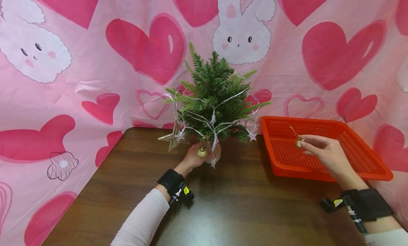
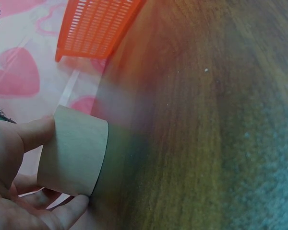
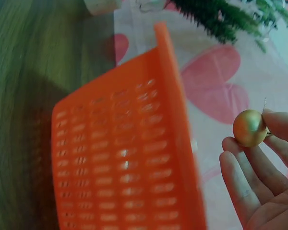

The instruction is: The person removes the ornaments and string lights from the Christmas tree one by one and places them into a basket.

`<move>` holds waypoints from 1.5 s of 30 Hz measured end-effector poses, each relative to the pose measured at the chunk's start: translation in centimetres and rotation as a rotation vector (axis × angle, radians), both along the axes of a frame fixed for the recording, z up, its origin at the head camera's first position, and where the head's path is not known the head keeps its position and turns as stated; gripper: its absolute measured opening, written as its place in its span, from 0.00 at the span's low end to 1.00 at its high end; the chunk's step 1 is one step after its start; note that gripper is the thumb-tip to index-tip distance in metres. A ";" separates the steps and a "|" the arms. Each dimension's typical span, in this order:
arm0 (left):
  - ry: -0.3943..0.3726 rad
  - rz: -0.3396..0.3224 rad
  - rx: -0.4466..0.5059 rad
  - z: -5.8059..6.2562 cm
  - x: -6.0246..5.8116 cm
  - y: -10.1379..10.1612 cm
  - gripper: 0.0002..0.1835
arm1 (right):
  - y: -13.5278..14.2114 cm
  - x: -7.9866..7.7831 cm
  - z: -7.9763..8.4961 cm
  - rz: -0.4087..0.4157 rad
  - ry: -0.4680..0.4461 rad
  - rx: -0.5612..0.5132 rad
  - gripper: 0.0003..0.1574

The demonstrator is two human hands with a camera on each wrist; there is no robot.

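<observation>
A small green Christmas tree [image 1: 213, 83] stands upright at the back of the table, wound with a wire of clear star lights. My left hand [image 1: 191, 157] grips its pale round base [image 2: 74, 151], thumb on one side and fingers curled on the other. In front of that hand hangs a glittery gold ball [image 1: 202, 152], and left of it a gold star ornament [image 1: 173, 137] hangs from the tree. Over the orange basket, my right hand [image 1: 328, 155] pinches a smooth gold ball ornament [image 3: 249, 128] near its top, and its gold string loop [image 1: 294, 132] sticks up.
The orange plastic basket [image 1: 274, 170], with slotted walls, sits on the right of the dark wooden table [image 1: 248, 210]. Behind the tree hangs a pink cloth [image 1: 197, 37] printed with hearts and rabbits. Each wrist wears a black strap with a small camera.
</observation>
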State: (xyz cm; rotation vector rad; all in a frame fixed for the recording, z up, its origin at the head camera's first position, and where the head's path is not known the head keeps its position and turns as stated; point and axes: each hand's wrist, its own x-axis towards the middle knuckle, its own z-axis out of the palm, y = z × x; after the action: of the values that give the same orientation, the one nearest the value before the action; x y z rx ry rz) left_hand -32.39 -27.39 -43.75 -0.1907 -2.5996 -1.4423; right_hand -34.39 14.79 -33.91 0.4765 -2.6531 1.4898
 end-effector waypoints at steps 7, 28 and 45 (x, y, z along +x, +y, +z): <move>-0.010 0.008 -0.007 -0.1 0.0 0.0 0.23 | 0.9 -1.0 -1.1 0.037 -0.026 0.086 0.30; -0.055 0.046 -0.004 0.0 -0.3 0.1 0.25 | 0.0 -2.7 -1.7 0.113 -0.144 0.410 0.34; -0.038 0.052 -0.009 -0.2 -0.2 0.2 0.23 | -0.8 -4.0 -2.6 0.180 -0.285 0.580 0.19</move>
State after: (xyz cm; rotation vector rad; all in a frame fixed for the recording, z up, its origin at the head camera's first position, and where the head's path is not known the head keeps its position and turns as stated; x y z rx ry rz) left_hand -32.57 -27.24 -43.96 -0.0968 -2.6211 -1.4314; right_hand -38.39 13.94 -36.50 0.5803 -3.3474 0.8385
